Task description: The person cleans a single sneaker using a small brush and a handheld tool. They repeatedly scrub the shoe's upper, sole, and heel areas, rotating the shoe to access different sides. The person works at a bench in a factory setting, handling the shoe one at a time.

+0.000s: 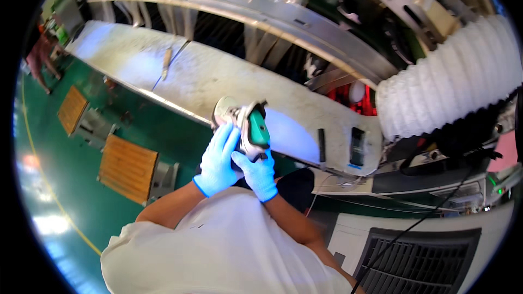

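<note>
A light-coloured shoe with a green shoe last inside its opening is held up in front of my chest, by the near edge of the long work table. My left hand, in a white-blue glove, lies along the shoe's left side with its fingers pressed together against it. Gloved as well, my right hand wraps the lower right end of the shoe, its thumb pointing left. The undersides of both hands' grip are hidden.
A wooden-handled tool lies on the long pale table. A phone and a black bar rest at its right end, under a white ribbed duct. Wooden-topped stools stand left; another person is far left.
</note>
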Action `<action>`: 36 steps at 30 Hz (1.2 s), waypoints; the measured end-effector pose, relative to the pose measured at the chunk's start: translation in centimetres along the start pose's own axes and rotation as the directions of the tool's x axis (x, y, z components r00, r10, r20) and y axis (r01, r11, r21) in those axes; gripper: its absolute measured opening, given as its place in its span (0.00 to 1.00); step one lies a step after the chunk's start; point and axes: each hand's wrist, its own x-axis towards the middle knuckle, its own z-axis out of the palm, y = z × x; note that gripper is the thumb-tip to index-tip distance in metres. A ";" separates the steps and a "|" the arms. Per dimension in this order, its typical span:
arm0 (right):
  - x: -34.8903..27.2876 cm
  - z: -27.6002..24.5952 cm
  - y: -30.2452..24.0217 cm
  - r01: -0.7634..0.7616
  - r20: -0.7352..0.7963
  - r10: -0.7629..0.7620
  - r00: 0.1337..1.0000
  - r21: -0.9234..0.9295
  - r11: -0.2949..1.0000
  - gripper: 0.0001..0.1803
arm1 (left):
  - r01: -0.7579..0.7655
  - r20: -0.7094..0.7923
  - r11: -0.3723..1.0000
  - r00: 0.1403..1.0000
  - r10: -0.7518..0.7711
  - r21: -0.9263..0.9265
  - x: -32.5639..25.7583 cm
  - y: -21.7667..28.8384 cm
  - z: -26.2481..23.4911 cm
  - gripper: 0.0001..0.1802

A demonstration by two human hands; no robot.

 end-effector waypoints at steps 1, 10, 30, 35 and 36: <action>0.8 -0.7 2.7 0.000 0.002 0.000 1.000 0.165 0.986 0.43 | -0.021 0.059 1.000 0.998 0.020 0.006 0.1 0.3 0.1 0.52; 4.0 -10.1 -3.4 -0.061 -0.103 0.191 0.976 0.714 0.697 0.32 | -0.085 0.055 0.954 0.993 0.106 -0.289 5.8 -0.8 0.6 0.51; 46.1 -26.4 -42.9 -0.110 -0.430 -0.868 0.246 -0.903 0.416 0.53 | 0.141 0.245 0.983 0.955 -0.167 0.119 10.2 -11.6 8.2 0.25; 41.0 -19.3 -34.9 0.224 0.027 -0.999 -0.018 -0.974 -0.031 0.30 | 0.174 0.202 0.968 0.957 -0.209 0.179 9.8 -12.5 6.9 0.24; 37.7 -17.8 -32.4 0.437 -0.137 -0.931 0.339 -0.853 0.284 0.25 | 0.171 0.209 0.970 0.956 -0.205 0.171 9.7 -12.4 7.4 0.24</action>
